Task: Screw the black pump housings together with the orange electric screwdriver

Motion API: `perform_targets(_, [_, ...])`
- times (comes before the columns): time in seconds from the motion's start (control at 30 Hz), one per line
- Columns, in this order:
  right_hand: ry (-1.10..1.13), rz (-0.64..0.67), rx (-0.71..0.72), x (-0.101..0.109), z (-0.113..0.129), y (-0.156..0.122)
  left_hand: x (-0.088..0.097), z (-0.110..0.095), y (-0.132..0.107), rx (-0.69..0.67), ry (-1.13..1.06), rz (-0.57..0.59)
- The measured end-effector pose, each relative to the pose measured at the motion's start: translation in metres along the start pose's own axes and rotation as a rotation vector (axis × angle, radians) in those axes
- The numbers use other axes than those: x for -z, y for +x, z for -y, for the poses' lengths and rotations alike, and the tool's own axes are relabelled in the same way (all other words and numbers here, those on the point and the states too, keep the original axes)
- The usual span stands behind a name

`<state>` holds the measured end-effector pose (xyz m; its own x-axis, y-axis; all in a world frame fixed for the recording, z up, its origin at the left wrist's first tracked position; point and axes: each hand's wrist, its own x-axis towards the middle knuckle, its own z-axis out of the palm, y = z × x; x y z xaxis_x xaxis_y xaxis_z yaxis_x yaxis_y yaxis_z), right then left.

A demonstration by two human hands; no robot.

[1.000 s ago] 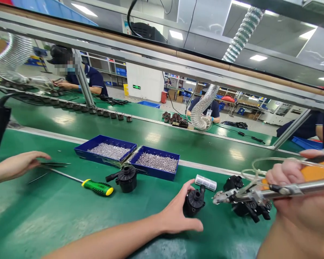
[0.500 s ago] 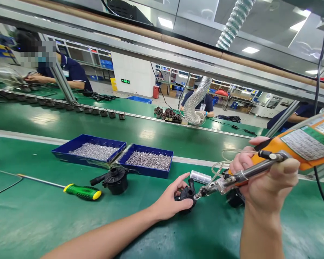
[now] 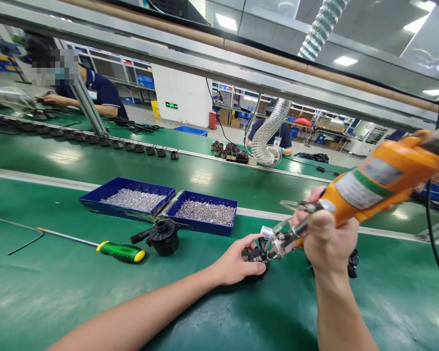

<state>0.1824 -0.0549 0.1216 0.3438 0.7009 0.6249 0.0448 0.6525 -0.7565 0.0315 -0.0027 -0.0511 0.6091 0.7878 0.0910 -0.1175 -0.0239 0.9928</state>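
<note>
Left hand [image 3: 237, 263] clamps black pump housing [image 3: 256, 258] on tabletop [image 3: 58, 297], right hand [image 3: 327, 241] grips orange driver [image 3: 373, 187] angled in from 3 o'clock; tilted bit may slip toward fingers.

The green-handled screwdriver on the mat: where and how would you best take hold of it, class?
Probably by the green handle, its thickest part, reaching from above: the screwdriver lies flat on the green mat, thin shaft pointing left, away from the left hand.
</note>
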Motion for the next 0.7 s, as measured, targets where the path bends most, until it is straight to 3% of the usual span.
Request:
perform_targets(0.37, [-0.068,-0.016,0.042,-0.002,-0.016,0.005,0.0,0.002,0.002,-0.031,-0.016,0.034])
perform_targets(0.53, [-0.136,-0.044,0.082,0.0,-0.016,0.005,-0.002,0.009,-0.009,-0.043,-0.096,0.023])
perform_targets(0.63, [-0.046,-0.059,0.036,0.011,-0.007,0.008,-0.004,0.019,-0.019,-0.091,-0.01,-0.004])
perform_targets(0.7, [0.029,-0.096,0.025,0.029,0.007,0.012,-0.005,0.025,-0.021,-0.072,0.011,-0.037])
